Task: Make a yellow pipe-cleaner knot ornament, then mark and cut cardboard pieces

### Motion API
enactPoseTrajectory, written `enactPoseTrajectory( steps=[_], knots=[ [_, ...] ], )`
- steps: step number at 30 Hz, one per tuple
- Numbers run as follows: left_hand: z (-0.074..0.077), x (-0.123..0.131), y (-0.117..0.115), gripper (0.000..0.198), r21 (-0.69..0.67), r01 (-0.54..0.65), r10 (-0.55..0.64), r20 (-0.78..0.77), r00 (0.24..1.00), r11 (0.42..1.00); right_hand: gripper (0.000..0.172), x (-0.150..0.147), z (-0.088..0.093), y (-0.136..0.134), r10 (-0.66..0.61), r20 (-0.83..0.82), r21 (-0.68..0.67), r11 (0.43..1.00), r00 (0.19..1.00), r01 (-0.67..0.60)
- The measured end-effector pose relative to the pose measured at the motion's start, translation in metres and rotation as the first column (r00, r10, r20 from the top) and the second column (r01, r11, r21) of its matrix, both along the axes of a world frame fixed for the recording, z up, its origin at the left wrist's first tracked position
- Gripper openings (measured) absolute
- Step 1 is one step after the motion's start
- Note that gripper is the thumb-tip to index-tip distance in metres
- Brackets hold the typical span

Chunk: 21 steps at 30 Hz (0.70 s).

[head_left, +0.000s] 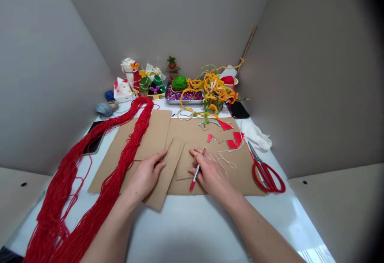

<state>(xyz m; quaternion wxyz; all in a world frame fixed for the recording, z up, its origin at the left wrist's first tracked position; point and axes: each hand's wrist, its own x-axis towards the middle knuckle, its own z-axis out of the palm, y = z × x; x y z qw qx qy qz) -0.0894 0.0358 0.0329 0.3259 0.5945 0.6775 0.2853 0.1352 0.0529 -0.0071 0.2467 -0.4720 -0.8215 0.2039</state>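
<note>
- Forearms point(111, 231) enter from the near edge of the tabletop point(186, 235), bare and angled toward the centre.
- Right hand point(210, 173): closed around a red-and-white marker pen point(196, 173), which I read as firmly held, its lower end pointing toward me and its tip hidden from my view. The hand sits on a brown cardboard sheet point(186, 175).
- Left hand point(146, 176): open, palm down and not grasping anything, resting on a long cardboard strip point(162, 187) that lies diagonally near the middle of the tabletop.
- Between the hands: only the cardboard, with the two hands just apart.
- Right of the marker pen: loose pale twine point(226, 161) and red paper scraps point(236, 139) on a wide cardboard base point(247, 179).
- Beyond that base's right edge: red-handled scissors point(265, 177) and a crumpled white cloth point(255, 135).
- Left side of the tabletop: a thick hank of red cord point(111, 187) runs from the far cardboard sheet point(153, 129) down past the near edge.
- Far edge: a tangle of yellow pipe cleaners point(214, 91), a metal tray of beads point(183, 96), a green yarn ball point(179, 83), and assorted small craft figures point(144, 82).
- Far right corner: a black phone point(238, 110).
</note>
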Motion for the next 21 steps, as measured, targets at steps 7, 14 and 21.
enactPoseTrajectory(
  steps=[7, 14, 21],
  knots=[
    [-0.002, 0.000, -0.001, 0.039, 0.013, 0.038, -0.037, -0.088, 0.995, 0.999, 0.042, 0.000, 0.001, 0.000, -0.003, 0.014, -0.003, 1.000, 1.000, 0.003],
    [-0.006, 0.002, -0.001, 0.042, -0.017, 0.134, -0.132, -0.296, 0.946, 0.991, 0.042, -0.001, 0.000, 0.000, -0.005, 0.022, 0.000, 1.000, 1.000, 0.005],
    [-0.004, 0.003, 0.000, 0.041, -0.045, 0.159, -0.164, -0.408, 0.898, 0.986, 0.038, 0.005, 0.011, 0.011, 0.027, 0.034, 0.065, 0.997, 0.999, -0.029]
  ],
)
